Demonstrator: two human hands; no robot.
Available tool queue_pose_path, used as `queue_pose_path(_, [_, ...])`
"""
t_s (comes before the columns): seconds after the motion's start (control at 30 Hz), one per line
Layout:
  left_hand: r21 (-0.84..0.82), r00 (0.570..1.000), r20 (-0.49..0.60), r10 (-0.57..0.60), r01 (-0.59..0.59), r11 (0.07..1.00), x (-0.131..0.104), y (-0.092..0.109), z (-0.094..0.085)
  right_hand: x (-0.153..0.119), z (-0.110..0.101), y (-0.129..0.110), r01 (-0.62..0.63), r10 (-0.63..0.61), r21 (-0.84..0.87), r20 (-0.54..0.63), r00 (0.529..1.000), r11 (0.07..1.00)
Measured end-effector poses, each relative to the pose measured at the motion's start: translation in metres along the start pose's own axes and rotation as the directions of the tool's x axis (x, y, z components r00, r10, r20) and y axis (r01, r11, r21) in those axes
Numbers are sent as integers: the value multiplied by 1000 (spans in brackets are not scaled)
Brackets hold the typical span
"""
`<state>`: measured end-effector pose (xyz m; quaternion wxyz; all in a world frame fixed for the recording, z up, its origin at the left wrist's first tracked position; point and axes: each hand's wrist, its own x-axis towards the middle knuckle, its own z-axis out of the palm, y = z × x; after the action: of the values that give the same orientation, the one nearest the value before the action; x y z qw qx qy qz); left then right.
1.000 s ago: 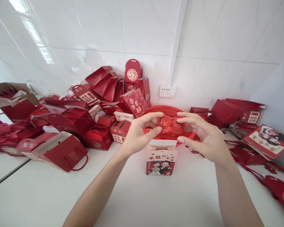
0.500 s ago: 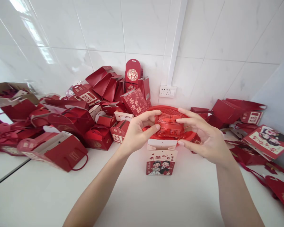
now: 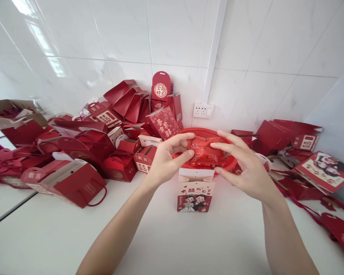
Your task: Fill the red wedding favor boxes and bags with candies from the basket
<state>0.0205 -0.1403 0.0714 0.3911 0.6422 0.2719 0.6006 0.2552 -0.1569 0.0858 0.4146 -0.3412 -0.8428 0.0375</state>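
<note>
My left hand (image 3: 166,158) and my right hand (image 3: 242,168) hold a small red transparent packet (image 3: 204,152) between thumbs and fingers, one at each end. The packet hangs just above a small open gift bag (image 3: 195,193) with a cartoon couple printed on its front, which stands upright on the white counter (image 3: 172,236). Right behind the packet sits a round red plastic basket (image 3: 202,133).
A heap of red gift bags and boxes (image 3: 83,152) fills the left and back of the counter. More red boxes and flat printed cards (image 3: 309,156) lie on the right. A wall socket (image 3: 203,110) sits on the tiled wall behind.
Both hands have lifted the packet slightly and drawn it back toward the basket. My right hand's fingers have shifted and spread over the packet's right end.
</note>
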Motion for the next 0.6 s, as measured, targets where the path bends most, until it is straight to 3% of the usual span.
queue_pose_path(0.27, [-2,1000,3,-1,1,1000,0,0,0,0,2,-1,25,-28,-91,-34,999,996])
queue_pose_path(0.6, [-3,1000,9,-30,30,1000,0,2,-1,1,1,-1,74,-74,2,-86,994,997])
